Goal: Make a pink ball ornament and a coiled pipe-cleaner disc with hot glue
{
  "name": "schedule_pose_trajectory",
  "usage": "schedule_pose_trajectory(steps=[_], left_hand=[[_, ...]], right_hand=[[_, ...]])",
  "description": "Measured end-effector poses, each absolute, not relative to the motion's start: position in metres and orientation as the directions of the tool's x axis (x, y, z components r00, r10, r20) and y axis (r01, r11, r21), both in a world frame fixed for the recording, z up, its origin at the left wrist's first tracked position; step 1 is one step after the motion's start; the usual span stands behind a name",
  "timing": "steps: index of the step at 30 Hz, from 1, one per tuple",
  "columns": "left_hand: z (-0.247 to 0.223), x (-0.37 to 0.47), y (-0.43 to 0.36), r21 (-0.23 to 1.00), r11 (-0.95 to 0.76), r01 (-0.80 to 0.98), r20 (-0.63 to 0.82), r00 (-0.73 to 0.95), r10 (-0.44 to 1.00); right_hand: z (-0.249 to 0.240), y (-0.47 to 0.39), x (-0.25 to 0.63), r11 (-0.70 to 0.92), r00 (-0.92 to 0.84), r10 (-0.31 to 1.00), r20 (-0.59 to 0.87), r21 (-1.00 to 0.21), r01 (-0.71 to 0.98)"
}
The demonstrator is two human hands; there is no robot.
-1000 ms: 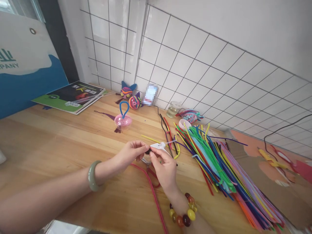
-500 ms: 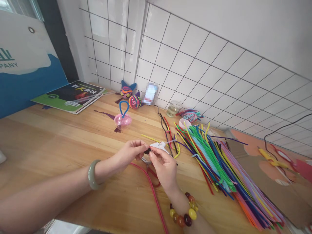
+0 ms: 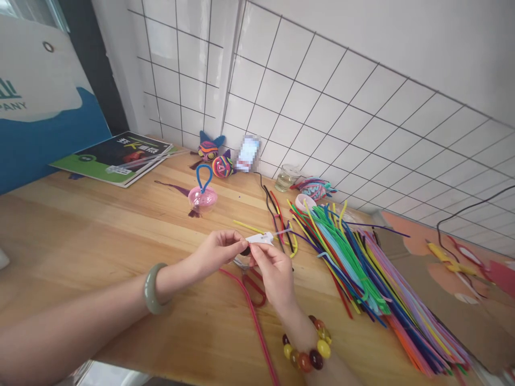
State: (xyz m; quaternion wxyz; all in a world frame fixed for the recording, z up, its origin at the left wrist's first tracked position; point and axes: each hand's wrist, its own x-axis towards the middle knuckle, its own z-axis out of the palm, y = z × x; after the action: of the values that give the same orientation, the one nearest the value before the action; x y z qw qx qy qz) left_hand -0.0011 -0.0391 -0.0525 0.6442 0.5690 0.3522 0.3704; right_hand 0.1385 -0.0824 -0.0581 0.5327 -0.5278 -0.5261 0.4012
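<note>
My left hand and my right hand meet above the table, each with its fingers closed in a pinch. Between the fingertips is a small round black piece, mostly covered, so its kind does not show. Just behind the fingers lies a white glue bottle with a long thin nozzle. Scissors with red handles rest on the wood below the hands, partly hidden by the right one. A pink-red pipe cleaner runs from under the hands toward the front edge.
A big bundle of coloured pipe cleaners lies to the right, beside a yellow glue gun on cardboard. Behind stand a pink dish with a blue loop, a glass jar, wrapped ornaments and a phone. Magazines lie left.
The right hand has shifted slightly right and down, with its fingers repositioned on the small black piece. The left hand stays almost in place; the view has moved a little.
</note>
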Motion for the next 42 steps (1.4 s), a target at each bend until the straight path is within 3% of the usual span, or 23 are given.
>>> schedule_pose_trajectory(steps=[9,16,32,38,42], left_hand=[[-0.053,-0.001,-0.039,0.994,0.078,-0.08,-0.029,0.495,0.868],[-0.054,-0.002,-0.038,0.986,0.098,-0.134,-0.018,0.502,0.865],[-0.056,-0.002,-0.037,0.975,0.15,-0.167,-0.044,0.511,0.858],[-0.06,-0.002,-0.036,0.962,0.181,-0.207,-0.053,0.505,0.861],[-0.058,-0.003,-0.036,0.908,0.289,-0.304,-0.106,0.5,0.86]], right_hand=[[-0.058,-0.083,0.14,0.123,0.113,0.983,0.141,-0.98,0.157],[-0.065,-0.082,0.141,0.15,0.114,0.981,0.156,-0.987,0.057],[-0.07,-0.082,0.142,0.123,0.129,0.984,0.124,-0.992,0.016],[-0.064,-0.084,0.141,0.264,0.196,0.946,0.257,-0.964,-0.011],[-0.059,-0.088,0.14,0.363,0.198,0.916,0.348,-0.931,-0.041]])
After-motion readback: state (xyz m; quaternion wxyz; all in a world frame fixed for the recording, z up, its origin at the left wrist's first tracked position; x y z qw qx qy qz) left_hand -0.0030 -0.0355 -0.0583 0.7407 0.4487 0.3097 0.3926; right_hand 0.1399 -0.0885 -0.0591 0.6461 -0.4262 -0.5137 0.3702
